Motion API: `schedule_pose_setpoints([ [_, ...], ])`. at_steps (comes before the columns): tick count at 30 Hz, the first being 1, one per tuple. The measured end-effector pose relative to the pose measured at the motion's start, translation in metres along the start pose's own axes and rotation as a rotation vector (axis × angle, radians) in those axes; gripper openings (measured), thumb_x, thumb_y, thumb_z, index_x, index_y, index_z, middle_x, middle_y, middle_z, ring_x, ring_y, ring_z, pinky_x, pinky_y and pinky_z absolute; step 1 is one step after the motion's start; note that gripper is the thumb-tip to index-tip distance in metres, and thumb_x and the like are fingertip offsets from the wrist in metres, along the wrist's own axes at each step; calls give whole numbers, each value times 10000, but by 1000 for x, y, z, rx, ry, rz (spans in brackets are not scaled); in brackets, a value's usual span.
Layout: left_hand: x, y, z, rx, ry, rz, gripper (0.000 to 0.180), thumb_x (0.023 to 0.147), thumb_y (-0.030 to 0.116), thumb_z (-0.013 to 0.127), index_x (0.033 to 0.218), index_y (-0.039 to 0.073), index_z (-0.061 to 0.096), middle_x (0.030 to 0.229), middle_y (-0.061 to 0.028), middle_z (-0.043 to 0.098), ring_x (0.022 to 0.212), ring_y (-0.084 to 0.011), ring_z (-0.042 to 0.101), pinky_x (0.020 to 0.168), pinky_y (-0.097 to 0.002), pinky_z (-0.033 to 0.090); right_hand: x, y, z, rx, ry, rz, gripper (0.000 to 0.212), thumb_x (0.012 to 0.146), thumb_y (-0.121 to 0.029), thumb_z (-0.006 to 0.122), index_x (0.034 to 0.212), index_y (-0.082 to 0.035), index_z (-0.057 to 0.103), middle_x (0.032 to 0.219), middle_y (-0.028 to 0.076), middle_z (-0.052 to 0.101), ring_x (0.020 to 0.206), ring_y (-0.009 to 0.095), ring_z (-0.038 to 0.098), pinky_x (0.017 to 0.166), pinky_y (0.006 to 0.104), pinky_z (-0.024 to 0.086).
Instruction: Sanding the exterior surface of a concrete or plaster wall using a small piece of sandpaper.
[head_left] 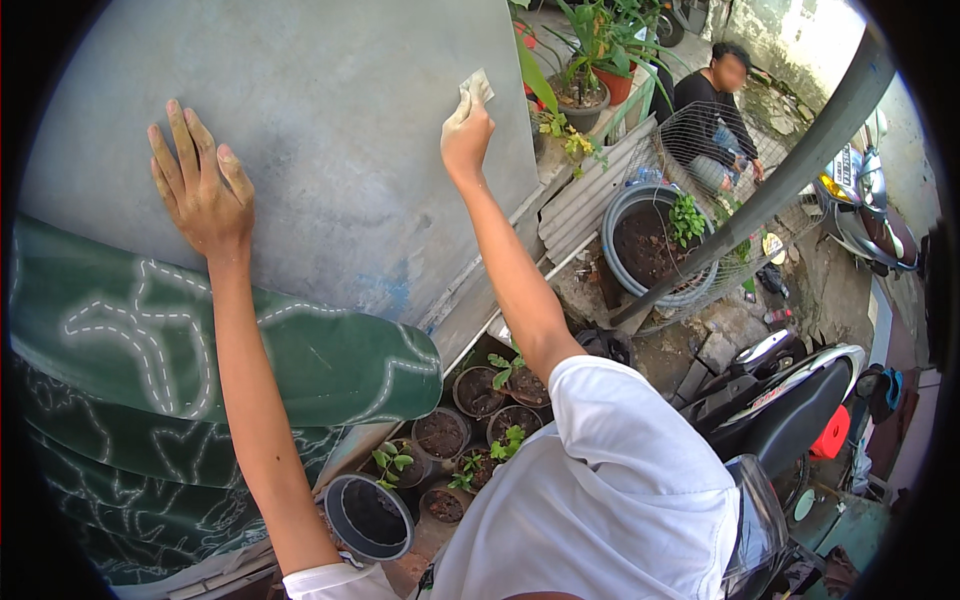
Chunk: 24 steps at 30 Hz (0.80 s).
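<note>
A broad grey panel (pixel 330 120) with a smooth, patchy surface and a bluish smear low down fills the upper left. My left hand (pixel 205 195) lies flat on it with fingers spread, holding nothing. Near the panel's right edge, my right hand (pixel 467 138) is closed on a small folded pale sheet (pixel 479 84) and presses it against the surface; whether it is cloth or abrasive paper I cannot tell. Both arms are stretched out. Beneath my left forearm, dark green fabric (pixel 300 360) with white dashed outlines lies bunched along the panel's lower edge.
Several small plant pots (pixel 440 433) and a grey bucket (pixel 370 515) stand below the panel. To the right are a large round planter (pixel 655 235), wire mesh (pixel 690 135), a slanted pole (pixel 780 190) and a parked motorbike (pixel 790 410). Another person (pixel 708 105) sits farther back.
</note>
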<state>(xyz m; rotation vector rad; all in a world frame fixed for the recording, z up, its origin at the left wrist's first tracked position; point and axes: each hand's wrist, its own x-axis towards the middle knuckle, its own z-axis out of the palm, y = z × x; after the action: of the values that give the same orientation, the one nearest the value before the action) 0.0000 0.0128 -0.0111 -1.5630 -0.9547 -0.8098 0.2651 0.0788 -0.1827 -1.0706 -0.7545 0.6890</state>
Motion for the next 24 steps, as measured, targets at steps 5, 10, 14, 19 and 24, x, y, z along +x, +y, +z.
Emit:
schedule_pose_setpoints([
  [5, 8, 6, 10, -32, 36, 0, 531, 1108, 291, 353, 1581, 108, 508, 1702, -3, 403, 1569, -304, 360, 1273, -465, 290, 5, 46, 39, -296, 492, -805, 315, 1081, -72, 498, 1299, 108, 637, 1004, 332, 709, 954, 500, 692, 804, 504, 545],
  [10, 2, -9, 9, -21, 103, 20, 499, 1104, 299, 383, 1560, 181, 547, 1687, 68, 423, 1554, -227, 394, 1265, -419, 323, -11, 14, 23, -69, 21, -225, 430, 1099, -56, 433, 1471, 160, 444, 1456, 396, 507, 1449, 523, 373, 1270, 487, 301],
  [14, 3, -3, 14, -37, 100, -12, 495, 1111, 315, 379, 1560, 192, 547, 1678, 90, 434, 1550, -211, 401, 1264, -409, 326, -21, 15, 22, -125, -2, -272, 439, 1099, -61, 441, 1477, 163, 433, 1456, 403, 497, 1442, 538, 369, 1276, 484, 289],
  [19, -1, -7, 15, -50, 116, -5, 503, 1099, 338, 411, 1562, 194, 546, 1672, 94, 440, 1548, -215, 403, 1261, -415, 334, -18, 12, 33, -129, 86, -401, 433, 1085, -41, 459, 1469, 159, 452, 1432, 398, 524, 1416, 524, 424, 1263, 481, 307],
  [24, -9, -7, 17, 7, 58, -48, 503, 1103, 347, 413, 1559, 188, 554, 1676, 75, 440, 1549, -241, 402, 1263, -438, 320, -37, 13, 43, -193, 60, -450, 402, 1071, -34, 480, 1430, 143, 518, 1374, 385, 582, 1384, 513, 473, 1223, 481, 368],
])
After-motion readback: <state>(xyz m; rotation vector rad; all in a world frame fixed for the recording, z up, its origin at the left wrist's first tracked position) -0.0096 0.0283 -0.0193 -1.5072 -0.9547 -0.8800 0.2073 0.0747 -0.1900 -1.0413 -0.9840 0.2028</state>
